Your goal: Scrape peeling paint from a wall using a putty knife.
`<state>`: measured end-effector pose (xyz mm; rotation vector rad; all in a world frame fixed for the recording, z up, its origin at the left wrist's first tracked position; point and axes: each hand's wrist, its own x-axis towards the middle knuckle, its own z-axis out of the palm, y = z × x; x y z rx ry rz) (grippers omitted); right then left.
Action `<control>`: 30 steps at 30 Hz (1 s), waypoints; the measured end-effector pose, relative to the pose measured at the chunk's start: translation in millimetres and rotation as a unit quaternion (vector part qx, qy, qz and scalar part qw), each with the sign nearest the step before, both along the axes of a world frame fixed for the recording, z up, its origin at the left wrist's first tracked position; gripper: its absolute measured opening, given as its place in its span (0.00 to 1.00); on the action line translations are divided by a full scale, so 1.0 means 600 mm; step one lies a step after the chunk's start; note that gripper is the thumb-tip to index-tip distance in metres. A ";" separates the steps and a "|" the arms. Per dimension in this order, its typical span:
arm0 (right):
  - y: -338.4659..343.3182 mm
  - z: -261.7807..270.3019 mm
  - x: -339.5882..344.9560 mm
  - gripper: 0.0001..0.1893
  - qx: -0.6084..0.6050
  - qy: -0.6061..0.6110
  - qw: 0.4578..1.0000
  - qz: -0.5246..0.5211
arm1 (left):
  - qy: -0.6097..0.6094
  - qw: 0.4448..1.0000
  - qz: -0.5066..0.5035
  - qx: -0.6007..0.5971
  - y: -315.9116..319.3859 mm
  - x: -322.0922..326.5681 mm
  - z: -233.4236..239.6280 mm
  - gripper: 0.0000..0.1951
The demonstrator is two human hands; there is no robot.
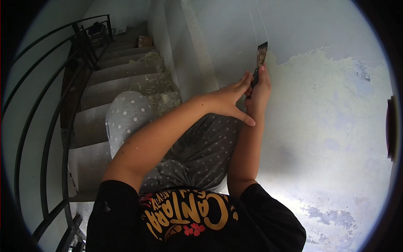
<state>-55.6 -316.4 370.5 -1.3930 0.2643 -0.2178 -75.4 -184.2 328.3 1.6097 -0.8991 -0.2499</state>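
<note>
My right hand point(259, 86) grips the dark handle of a putty knife point(262, 53), whose stained metal blade points up against the painted wall point(220, 37). My left hand point(231, 99) is beside it, its fingertips near the handle and the heel of the right hand, its thumb spread over the right wrist; whether the fingertips press on the handle cannot be told. Two thin scored lines run up the wall from the blade. To the right, paint has come off along a ragged edge, baring a pale, patchy surface point(315, 104).
Concrete stairs point(119, 75) with paint flakes rise on the left, beside a dark metal railing point(47, 132). A brown box point(145, 41) and other items stand near the top. My legs in dotted trousers point(201, 148) rest on the stairs. A dark object point(391, 129) shows at the right rim.
</note>
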 end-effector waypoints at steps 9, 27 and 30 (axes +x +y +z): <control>0.014 -0.005 -0.049 0.26 0.013 -0.010 0.999 -0.035 | -0.041 0.998 -0.003 -0.048 -0.008 0.005 0.003 0.80; 0.013 -0.004 -0.054 0.23 0.006 0.007 0.999 -0.045 | -0.149 0.988 0.049 -0.011 0.008 -0.006 -0.004 0.71; -0.005 -0.005 -0.033 0.23 0.025 0.002 0.999 -0.027 | -0.218 0.972 0.084 0.040 0.014 -0.012 -0.008 0.67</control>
